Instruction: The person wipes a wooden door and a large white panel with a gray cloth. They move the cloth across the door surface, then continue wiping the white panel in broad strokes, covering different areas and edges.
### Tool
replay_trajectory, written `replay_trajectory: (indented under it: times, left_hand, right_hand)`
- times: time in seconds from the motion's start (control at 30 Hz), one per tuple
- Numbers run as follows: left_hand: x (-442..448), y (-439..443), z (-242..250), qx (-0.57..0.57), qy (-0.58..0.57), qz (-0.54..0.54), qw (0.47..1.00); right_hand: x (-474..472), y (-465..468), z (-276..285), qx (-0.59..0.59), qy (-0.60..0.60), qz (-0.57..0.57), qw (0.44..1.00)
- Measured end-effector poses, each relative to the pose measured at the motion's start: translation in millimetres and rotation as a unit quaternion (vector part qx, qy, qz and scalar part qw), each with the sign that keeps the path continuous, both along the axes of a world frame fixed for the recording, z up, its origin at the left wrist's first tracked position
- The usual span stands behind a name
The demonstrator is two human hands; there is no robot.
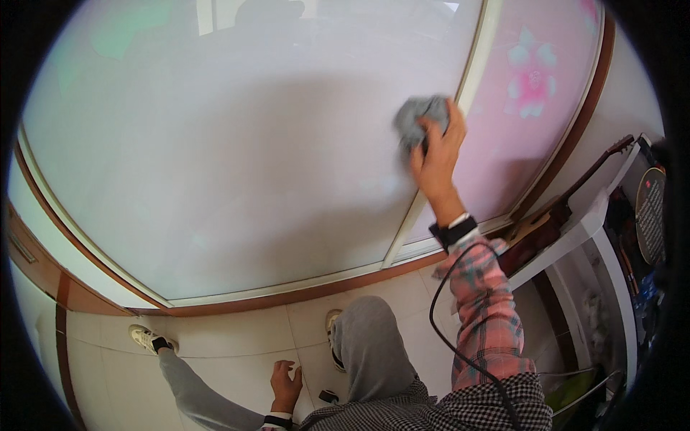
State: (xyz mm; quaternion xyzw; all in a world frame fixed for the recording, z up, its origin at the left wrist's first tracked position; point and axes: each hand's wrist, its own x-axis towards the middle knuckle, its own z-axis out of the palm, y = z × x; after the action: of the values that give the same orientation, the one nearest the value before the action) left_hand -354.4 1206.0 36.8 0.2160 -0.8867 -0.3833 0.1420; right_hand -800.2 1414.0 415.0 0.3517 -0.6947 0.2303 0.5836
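My right hand (439, 153) is raised and gripping a crumpled grey cloth (418, 121), which it presses to a large glossy sliding door panel (259, 178). The cloth lies near the panel's right edge, beside a pale frame strip (474, 59); its outline is slightly blurred. Low in the view, my left hand (285, 381) hangs over the floor with its fingers loosely bent and apart, holding nothing. A black band with a cable running from it circles my right wrist.
Right of the strip is a pink panel (496, 145) with a flower print. An acoustic guitar (539, 221) leans at the right, behind a white table frame (585, 226) with a racket-shaped item (651, 215) nearby. A brown sill (302, 290) borders the pale tiled floor (232, 372).
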Motion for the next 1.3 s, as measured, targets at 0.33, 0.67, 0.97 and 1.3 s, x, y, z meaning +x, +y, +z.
replay_trajectory:
  times: [0.33, 0.67, 0.97, 1.3]
  left_hand:
    - [9.0, 43.6, 10.1, -0.005, -0.017, -0.097, 0.995]
    - [-7.3, -12.5, 124.6, -0.03, 0.173, -0.015, 0.984]
    - [-55.0, 50.1, 285.0, -0.033, 0.332, -0.167, 0.928]
    - [-78.4, 17.2, 296.0, 0.194, 0.267, -0.193, 0.924]
  right_hand:
    - [29.9, -2.4, -152.5, -0.002, -0.104, 0.004, 0.995]
    - [64.3, 15.2, -143.4, -0.2, -0.559, 0.252, 0.764]
    - [192.2, -48.0, -56.8, -0.091, -0.456, 0.233, 0.854]
    - [279.8, -82.1, -50.5, -0.012, -0.474, 0.309, 0.825]
